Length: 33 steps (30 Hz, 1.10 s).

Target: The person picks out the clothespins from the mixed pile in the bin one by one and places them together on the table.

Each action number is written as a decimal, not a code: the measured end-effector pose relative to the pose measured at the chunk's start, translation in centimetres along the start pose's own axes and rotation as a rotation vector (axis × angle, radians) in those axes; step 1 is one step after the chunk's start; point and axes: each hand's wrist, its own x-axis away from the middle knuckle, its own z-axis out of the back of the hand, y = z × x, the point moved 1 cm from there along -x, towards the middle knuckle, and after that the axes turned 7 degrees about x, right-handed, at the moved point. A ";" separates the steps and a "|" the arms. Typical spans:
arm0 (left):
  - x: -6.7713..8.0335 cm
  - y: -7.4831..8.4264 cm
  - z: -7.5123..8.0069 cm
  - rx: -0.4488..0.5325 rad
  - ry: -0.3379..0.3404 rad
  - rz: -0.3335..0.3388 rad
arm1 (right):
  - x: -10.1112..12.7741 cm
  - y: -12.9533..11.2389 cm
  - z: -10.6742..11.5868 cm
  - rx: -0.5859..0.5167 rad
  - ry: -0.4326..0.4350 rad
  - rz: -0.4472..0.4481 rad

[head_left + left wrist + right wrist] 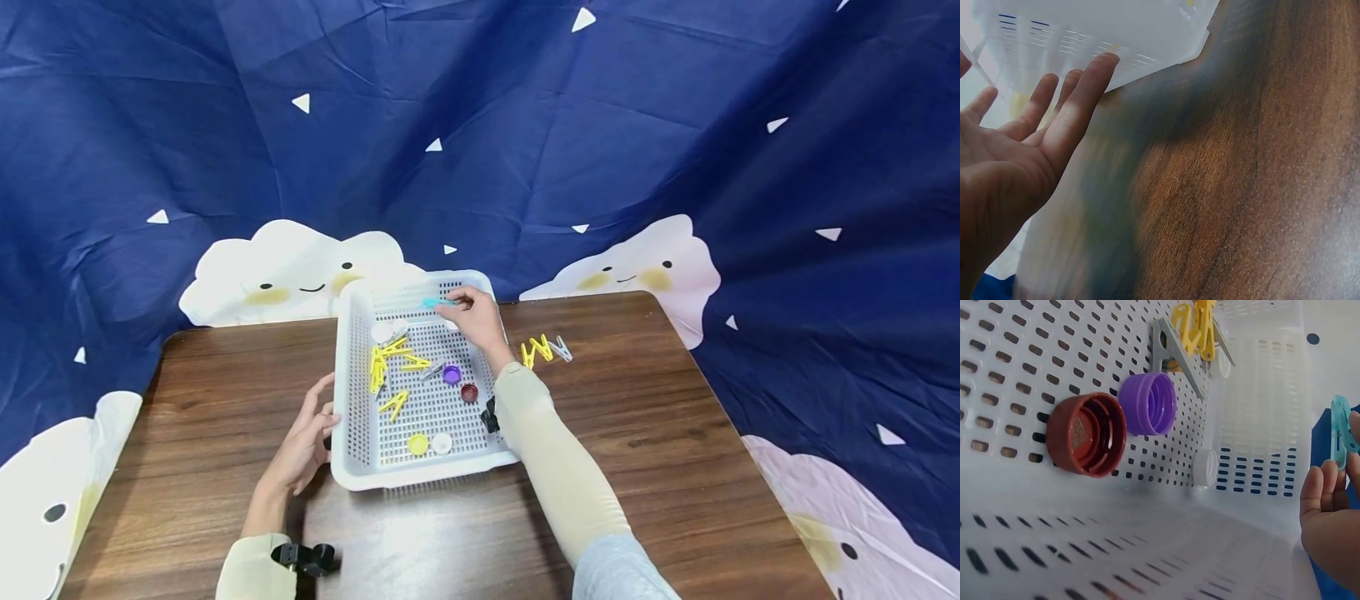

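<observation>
Head view: caps [452, 375] and yellow clips [377, 375] litter the basket [420, 477]; our right hand [476, 320] pinches a turquoise clip [433, 302], left hand [302, 443] relaxed.

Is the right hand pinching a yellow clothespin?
No, the right hand pinches a turquoise clothespin, as the right wrist view shows.

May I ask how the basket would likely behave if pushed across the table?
The basket looks like perforated plastic, so probably light for its size. Its crisp rectangular shape suggests fair stiffness. Low and broad, it seems unlikely to tip, though loose clips inside might slide.
</observation>
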 end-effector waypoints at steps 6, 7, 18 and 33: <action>0.0 0.1 0.0 0.001 0.004 0.001 | -0.2 -0.3 0.9 0.014 0.042 0.002; 0.0 0.1 0.0 0.000 0.002 0.000 | -0.2 -0.3 1.1 0.004 0.049 0.003; 0.0 0.0 0.0 -0.004 -0.011 -0.015 | -0.6 -0.5 3.2 -0.092 0.126 0.030; 0.0 -0.1 -0.1 -0.009 -0.011 -0.014 | -0.7 -0.7 5.0 -0.116 0.142 0.005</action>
